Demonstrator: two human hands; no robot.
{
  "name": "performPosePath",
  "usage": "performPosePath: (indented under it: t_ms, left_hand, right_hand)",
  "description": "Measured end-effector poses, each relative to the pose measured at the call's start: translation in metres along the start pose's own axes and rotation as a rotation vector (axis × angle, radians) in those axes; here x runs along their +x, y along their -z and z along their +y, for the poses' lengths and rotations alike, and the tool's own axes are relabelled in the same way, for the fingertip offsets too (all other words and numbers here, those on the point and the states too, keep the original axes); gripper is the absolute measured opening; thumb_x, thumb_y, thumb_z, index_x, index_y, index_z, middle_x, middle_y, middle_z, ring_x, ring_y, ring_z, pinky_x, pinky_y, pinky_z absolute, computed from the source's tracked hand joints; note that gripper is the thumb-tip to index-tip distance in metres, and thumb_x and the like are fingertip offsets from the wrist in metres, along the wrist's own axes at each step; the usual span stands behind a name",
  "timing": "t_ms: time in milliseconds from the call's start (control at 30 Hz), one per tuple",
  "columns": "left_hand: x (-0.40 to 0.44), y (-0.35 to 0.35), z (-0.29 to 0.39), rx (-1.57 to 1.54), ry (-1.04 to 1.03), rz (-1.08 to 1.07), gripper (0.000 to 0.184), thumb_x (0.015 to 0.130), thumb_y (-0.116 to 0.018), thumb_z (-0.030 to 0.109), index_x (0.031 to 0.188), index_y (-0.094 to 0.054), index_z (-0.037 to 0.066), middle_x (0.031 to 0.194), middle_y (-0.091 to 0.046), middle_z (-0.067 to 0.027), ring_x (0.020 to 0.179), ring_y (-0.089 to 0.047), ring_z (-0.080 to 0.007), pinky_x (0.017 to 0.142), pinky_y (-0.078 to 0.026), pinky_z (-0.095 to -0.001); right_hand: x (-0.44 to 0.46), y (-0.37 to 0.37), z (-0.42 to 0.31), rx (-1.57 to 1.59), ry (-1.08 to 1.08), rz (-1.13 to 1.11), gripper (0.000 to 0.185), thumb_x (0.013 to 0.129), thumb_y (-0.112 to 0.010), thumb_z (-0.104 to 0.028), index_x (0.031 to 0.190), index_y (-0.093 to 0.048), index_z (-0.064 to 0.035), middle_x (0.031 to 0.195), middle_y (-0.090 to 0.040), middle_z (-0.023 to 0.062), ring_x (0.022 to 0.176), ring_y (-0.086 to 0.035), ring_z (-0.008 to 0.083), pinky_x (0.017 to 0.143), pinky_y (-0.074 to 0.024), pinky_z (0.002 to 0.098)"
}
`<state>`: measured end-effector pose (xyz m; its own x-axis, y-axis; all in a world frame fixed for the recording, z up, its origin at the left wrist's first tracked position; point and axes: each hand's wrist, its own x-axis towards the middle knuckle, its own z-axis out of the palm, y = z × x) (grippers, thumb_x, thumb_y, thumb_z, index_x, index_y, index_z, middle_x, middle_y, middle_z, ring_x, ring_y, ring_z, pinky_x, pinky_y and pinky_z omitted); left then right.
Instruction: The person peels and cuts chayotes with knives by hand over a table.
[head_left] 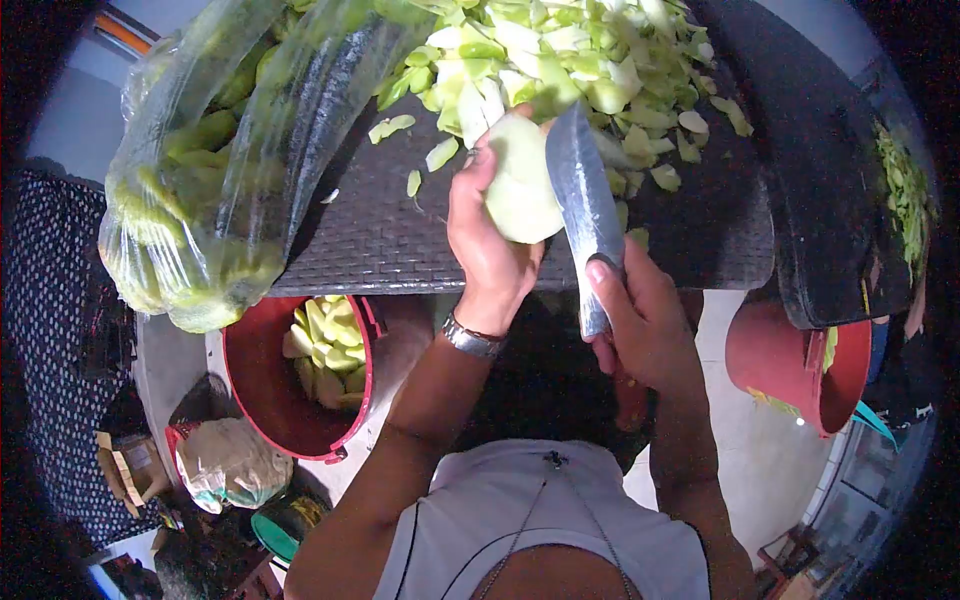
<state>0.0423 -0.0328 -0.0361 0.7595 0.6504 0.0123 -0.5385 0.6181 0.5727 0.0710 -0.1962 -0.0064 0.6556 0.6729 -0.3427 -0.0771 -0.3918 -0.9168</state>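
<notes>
A peeled pale-green fruit, by its look a green mango (522,178), rests in my left hand (490,235), with my fingers wrapped round its left side and underside. My right hand (645,315) grips a broad-bladed kitchen knife (588,195), thumb along the blade's base. The blade points up and lies close along the fruit's right side; whether it touches the flesh I cannot tell. Just beyond both hands, a heap of pale-green peels and slices (560,60) covers the back of the dark woven tabletop (390,240).
A clear plastic bag (190,215) of green fruit hangs over the table's left edge. Below stands a red bucket (295,415) holding peeled fruit. Another red bucket (765,350) is at the right, beside a dark chair-like surface (800,150). A stuffed sack (235,465) sits lower left.
</notes>
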Motion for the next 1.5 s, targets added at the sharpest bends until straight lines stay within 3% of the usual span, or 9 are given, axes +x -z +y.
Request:
performPosePath:
  t_ms: [300,400,600,733,1300,1367,1400,1433,1500]
  left_hand:
    - [-0.023,-0.004,-0.015,-0.006,0.137,-0.032,0.054,0.100,-0.049,0.044,0.129,-0.058,0.000,0.114,-0.070,-0.0126,0.103,-0.068,-0.0260,0.093,-0.052,-0.0387]
    - [-0.028,0.003,-0.022,0.042,0.141,-0.036,0.057,0.105,-0.040,0.041,0.131,-0.054,-0.007,0.120,-0.067,-0.0231,0.105,-0.069,-0.0305,0.096,-0.053,-0.0409]
    - [-0.022,0.007,-0.021,0.027,0.251,-0.021,0.064,0.102,-0.033,0.049,0.130,-0.055,-0.004,0.112,-0.070,-0.0226,0.095,-0.069,-0.0327,0.089,-0.054,-0.0416]
    - [-0.015,0.006,-0.014,0.002,0.232,0.082,0.062,0.101,-0.035,0.047,0.130,-0.055,-0.005,0.109,-0.071,-0.0231,0.094,-0.070,-0.0330,0.088,-0.055,-0.0409]
    - [-0.014,0.009,-0.018,0.021,0.135,-0.039,0.056,0.106,-0.033,0.039,0.126,-0.056,-0.008,0.113,-0.069,-0.0199,0.098,-0.070,-0.0311,0.093,-0.054,-0.0428]
    - [-0.011,0.010,-0.012,-0.022,0.137,-0.072,0.055,0.106,-0.035,0.039,0.127,-0.056,-0.007,0.114,-0.068,-0.0192,0.102,-0.069,-0.0308,0.094,-0.054,-0.0431]
    - [-0.005,0.006,-0.006,-0.070,0.089,0.056,0.054,0.105,-0.038,0.039,0.129,-0.055,-0.006,0.116,-0.068,-0.0185,0.105,-0.067,-0.0308,0.094,-0.053,-0.0431]
    - [0.003,0.004,0.001,-0.120,0.038,0.186,0.054,0.104,-0.041,0.040,0.131,-0.054,-0.005,0.118,-0.067,-0.0178,0.109,-0.066,-0.0308,0.094,-0.053,-0.0432]
    - [0.009,0.016,0.016,-0.202,0.048,0.002,0.053,0.102,-0.046,0.046,0.132,-0.052,0.003,0.114,-0.063,-0.0139,0.102,-0.063,-0.0309,0.090,-0.052,-0.0481]
  right_hand:
    - [0.005,-0.006,0.004,0.054,0.091,-0.008,0.030,0.106,-0.050,-0.031,0.108,-0.052,-0.0008,0.063,-0.060,0.0095,0.043,-0.058,0.0188,0.041,-0.0463,0.0359]
    - [0.010,-0.007,0.015,0.044,0.118,0.007,0.027,0.107,-0.048,-0.029,0.108,-0.052,-0.0022,0.066,-0.060,0.0080,0.043,-0.057,0.0160,0.039,-0.0447,0.0330]
    - [0.010,-0.013,0.004,0.269,0.054,-0.104,0.024,0.108,-0.045,-0.027,0.113,-0.051,-0.0047,0.071,-0.057,0.0033,0.042,-0.051,0.0108,0.038,-0.0423,0.0286]
    - [0.008,-0.013,0.006,0.303,0.023,-0.145,0.023,0.109,-0.044,-0.027,0.116,-0.050,-0.0063,0.070,-0.055,0.0014,0.042,-0.049,0.0093,0.037,-0.0411,0.0273]
    - [0.009,-0.011,-0.005,0.327,-0.016,-0.157,0.025,0.109,-0.045,-0.029,0.112,-0.054,-0.0051,0.072,-0.055,0.0022,0.042,-0.045,0.0072,0.037,-0.0373,0.0235]
    - [0.006,-0.007,-0.010,0.247,-0.108,-0.114,0.023,0.107,-0.049,-0.027,0.112,-0.055,-0.0048,0.076,-0.057,0.0053,0.050,-0.054,0.0153,0.045,-0.0451,0.0313]
    - [0.005,-0.006,-0.011,0.207,-0.156,-0.095,0.022,0.106,-0.051,-0.026,0.112,-0.055,-0.0046,0.078,-0.058,0.0069,0.054,-0.059,0.0194,0.049,-0.0490,0.0353]
    - [0.007,-0.005,-0.003,-0.043,0.133,0.044,0.020,0.105,-0.053,-0.022,0.111,-0.056,-0.0036,0.081,-0.057,0.0092,0.056,-0.058,0.0223,0.049,-0.0482,0.0353]
    - [0.010,-0.007,0.016,-0.544,0.712,0.317,0.015,0.101,-0.058,-0.015,0.109,-0.057,-0.0016,0.086,-0.056,0.0139,0.060,-0.057,0.0280,0.049,-0.0466,0.0355]
